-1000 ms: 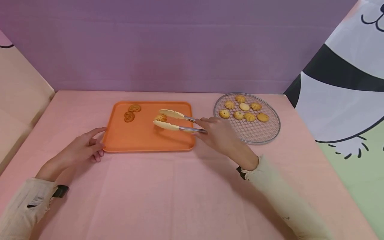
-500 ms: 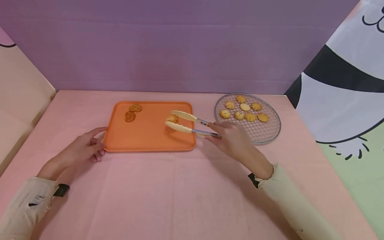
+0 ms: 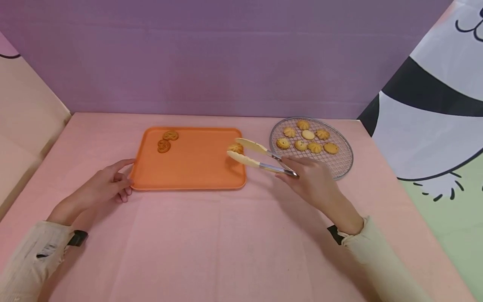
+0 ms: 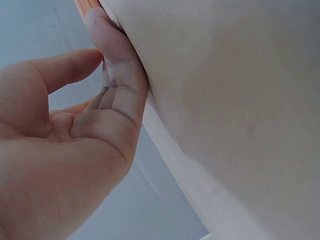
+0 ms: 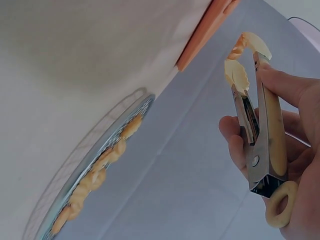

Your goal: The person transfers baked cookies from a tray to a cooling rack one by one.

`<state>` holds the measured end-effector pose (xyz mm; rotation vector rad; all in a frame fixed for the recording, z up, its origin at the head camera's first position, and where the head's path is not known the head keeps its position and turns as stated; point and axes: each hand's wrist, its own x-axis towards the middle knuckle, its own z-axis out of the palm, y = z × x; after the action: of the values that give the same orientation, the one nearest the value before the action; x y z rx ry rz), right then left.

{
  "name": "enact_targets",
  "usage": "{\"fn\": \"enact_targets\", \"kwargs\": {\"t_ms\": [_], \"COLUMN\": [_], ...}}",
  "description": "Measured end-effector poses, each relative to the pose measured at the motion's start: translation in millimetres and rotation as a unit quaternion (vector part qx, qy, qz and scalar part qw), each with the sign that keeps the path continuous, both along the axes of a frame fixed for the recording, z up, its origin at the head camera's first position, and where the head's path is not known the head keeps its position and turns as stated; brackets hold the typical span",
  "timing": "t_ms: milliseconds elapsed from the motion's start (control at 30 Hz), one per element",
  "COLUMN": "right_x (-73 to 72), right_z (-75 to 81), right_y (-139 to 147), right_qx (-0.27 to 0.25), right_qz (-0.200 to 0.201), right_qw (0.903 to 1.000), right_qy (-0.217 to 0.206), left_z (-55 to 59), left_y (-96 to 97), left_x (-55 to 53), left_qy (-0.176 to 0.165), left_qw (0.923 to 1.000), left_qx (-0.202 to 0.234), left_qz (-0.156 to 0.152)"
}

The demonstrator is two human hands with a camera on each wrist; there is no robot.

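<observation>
My right hand grips a pair of tongs with cream scalloped tips and metal arms. Between the tips is a golden swirl cookie, held up over the right side of the orange tray; the right wrist view shows the pinched cookie well above the table. Two brown pretzel-shaped cookies lie at the tray's upper left. At the tray's left edge rests my left hand, index finger stretched along the rim and thumb near the front corner. The left wrist view shows only a bit of tray.
To the right of the tray stands a round wire mesh rack bearing several golden cookies of different shapes. Pink cloth covers the table, and a purple panel rises behind it.
My right hand has moved to the right, carrying the tongs and the swirl cookie from mid-tray to over the tray's right edge. The left hand has stayed at the tray's left edge.
</observation>
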<state>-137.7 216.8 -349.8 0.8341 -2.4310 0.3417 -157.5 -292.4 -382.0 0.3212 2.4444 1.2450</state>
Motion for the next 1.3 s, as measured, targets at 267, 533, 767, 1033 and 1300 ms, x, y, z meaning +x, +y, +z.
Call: {"fn": "enact_targets", "kwargs": {"t_ms": [267, 533, 767, 1033, 1300], "right_x": [9.5, 18.5, 24.4, 31.0, 34.8], "right_z": [-1.0, -3.4, -5.9, -9.1, -12.1], "right_y": [22.0, 47.2, 64.7, 82.7, 95.3], "right_qx": [0.001, -0.007, -0.012, -0.015, -0.005], "right_qz": [-0.016, -0.055, -0.078, -0.094, -0.119], "right_qw": [0.9999, 0.9984, 0.9969, 0.9955, 0.9928], "right_qy": [-0.007, -0.008, -0.009, 0.004, 0.008], "left_z": [0.2, 2.7, 2.8, 1.2, 0.8], "left_y": [0.8, 1.5, 2.0, 1.5, 0.9], "left_x": [0.1, 0.9, 1.2, 1.0, 0.7], "left_qy": [-0.003, 0.004, 0.001, 0.001, 0.001], "left_qw": [0.9999, 1.0000, 1.0000, 1.0000, 1.0000], "left_qx": [-0.009, -0.008, -0.003, -0.001, 0.008], "left_qz": [0.004, 0.001, 0.001, 0.004, 0.002]}}
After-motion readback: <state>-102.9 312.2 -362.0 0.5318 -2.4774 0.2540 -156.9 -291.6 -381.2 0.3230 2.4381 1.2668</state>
